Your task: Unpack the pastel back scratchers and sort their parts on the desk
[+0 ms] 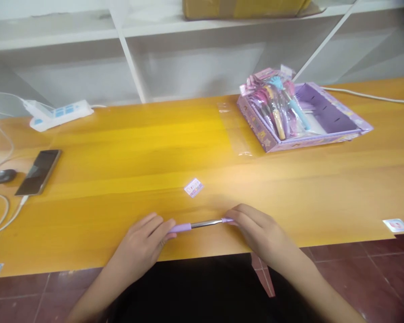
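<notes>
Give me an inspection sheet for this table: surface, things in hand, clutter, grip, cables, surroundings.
Surface: wood-grain table, stickers at its near edge.
Things in hand: purple-handled metal rod.
Clutter: small printed card, clear plastic wrapper, phone, black mouse, purple tray of plastic-wrapped handled items.
Grip: left hand on the handle; right hand on the other end.
Cables: white cable in the phone, others by the power strip, one behind the tray, right.
Surroundings: white shelving, cardboard box, red tiled floor.
</notes>
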`<action>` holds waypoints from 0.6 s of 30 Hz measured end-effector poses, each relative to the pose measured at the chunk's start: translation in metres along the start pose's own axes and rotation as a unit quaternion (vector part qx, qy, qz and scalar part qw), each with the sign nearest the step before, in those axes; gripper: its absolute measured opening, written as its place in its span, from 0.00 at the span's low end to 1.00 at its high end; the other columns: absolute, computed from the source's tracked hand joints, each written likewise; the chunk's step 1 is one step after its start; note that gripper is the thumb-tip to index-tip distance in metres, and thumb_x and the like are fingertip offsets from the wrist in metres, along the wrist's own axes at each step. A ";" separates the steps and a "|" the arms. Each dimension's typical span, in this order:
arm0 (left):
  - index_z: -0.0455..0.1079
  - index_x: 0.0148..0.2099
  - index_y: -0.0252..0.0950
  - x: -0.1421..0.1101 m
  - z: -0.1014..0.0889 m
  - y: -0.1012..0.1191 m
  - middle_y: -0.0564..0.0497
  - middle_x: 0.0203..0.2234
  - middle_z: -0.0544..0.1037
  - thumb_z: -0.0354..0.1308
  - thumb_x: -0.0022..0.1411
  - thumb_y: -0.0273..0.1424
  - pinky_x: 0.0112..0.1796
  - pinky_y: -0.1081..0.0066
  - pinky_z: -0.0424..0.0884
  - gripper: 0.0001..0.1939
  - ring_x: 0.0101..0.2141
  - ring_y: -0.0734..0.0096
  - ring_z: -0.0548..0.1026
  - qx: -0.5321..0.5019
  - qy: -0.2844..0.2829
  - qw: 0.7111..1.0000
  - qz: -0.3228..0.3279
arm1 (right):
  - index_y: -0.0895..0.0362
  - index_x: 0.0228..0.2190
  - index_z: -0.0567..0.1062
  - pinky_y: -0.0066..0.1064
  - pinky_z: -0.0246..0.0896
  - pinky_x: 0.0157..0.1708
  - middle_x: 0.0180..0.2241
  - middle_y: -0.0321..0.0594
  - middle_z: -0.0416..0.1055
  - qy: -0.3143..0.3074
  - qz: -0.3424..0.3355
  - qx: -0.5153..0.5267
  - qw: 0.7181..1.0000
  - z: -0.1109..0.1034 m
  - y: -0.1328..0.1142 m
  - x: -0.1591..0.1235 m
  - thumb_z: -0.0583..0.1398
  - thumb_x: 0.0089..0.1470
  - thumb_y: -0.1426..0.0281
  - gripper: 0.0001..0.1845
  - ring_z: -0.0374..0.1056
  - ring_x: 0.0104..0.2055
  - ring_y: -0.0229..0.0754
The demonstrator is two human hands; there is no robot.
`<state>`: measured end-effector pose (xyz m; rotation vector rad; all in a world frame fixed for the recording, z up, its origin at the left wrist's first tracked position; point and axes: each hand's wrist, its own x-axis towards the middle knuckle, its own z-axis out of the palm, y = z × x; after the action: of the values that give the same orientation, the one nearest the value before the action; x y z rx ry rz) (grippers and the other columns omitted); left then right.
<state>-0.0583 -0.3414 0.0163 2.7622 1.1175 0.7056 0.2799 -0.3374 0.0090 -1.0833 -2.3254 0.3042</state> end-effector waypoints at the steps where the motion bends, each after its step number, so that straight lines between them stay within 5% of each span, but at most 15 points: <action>1: 0.72 0.51 0.33 0.002 -0.002 0.000 0.49 0.32 0.76 0.55 0.80 0.29 0.35 0.65 0.67 0.06 0.32 0.66 0.70 0.023 -0.007 1.000 0.003 | 0.58 0.52 0.75 0.35 0.75 0.42 0.41 0.46 0.78 -0.013 -0.007 -0.009 1.000 -0.005 -0.001 0.001 0.53 0.75 0.77 0.12 0.75 0.40 0.45; 5: 0.72 0.48 0.34 0.009 -0.009 0.002 0.48 0.34 0.77 0.55 0.80 0.31 0.37 0.61 0.67 0.08 0.35 0.61 0.73 0.121 -0.016 0.992 0.008 | 0.63 0.58 0.74 0.41 0.77 0.48 0.45 0.52 0.79 -0.020 -0.049 -0.048 0.997 -0.011 -0.008 0.004 0.54 0.74 0.79 0.16 0.76 0.46 0.49; 11: 0.70 0.61 0.30 0.004 0.002 0.005 0.44 0.44 0.79 0.49 0.80 0.24 0.42 0.61 0.74 0.13 0.41 0.59 0.77 0.127 -0.040 0.990 0.034 | 0.66 0.57 0.75 0.41 0.76 0.40 0.39 0.50 0.80 0.010 -0.119 -0.074 0.990 0.003 -0.022 0.015 0.54 0.73 0.79 0.15 0.75 0.39 0.48; 18: 0.69 0.58 0.36 0.001 0.005 0.006 0.53 0.31 0.72 0.51 0.78 0.24 0.30 0.67 0.63 0.11 0.29 0.66 0.69 0.131 -0.047 0.989 0.042 | 0.62 0.50 0.78 0.40 0.71 0.37 0.36 0.45 0.78 -0.001 -0.133 -0.089 0.987 0.010 -0.024 0.023 0.55 0.75 0.76 0.12 0.73 0.37 0.46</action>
<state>-0.0513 -0.3444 0.0137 3.0386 1.1564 0.4607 0.2474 -0.3354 0.0195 -0.8374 -2.4988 -0.0040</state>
